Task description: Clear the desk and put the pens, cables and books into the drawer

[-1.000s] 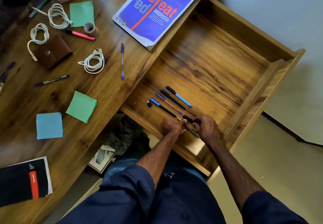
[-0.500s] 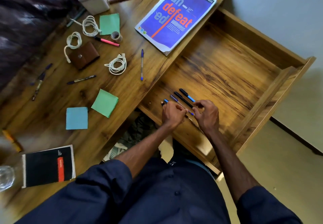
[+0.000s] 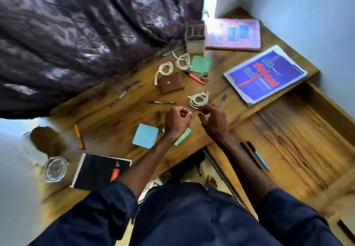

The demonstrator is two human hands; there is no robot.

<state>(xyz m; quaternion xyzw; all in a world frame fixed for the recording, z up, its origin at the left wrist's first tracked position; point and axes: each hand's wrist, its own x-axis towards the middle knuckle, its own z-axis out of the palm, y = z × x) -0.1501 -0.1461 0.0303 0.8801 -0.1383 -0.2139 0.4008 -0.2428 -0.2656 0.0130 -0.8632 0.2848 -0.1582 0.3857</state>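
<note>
Glossy grained wood desk; clear glass jar; brown leather pouch

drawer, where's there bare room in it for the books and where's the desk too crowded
Most of the drawer floor is bare: everything right of the pens by its near left edge. On the desk, a bare strip lies between the yellow pen and the blue sticky note. Crowded around the brown pouch and cables.

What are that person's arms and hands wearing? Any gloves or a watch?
No gloves: the left hand and right hand are bare, and I see no watch or rings. Both arms wear dark navy sleeves. The left sleeve and right sleeve end near the elbows, leaving the forearms bare.
</note>
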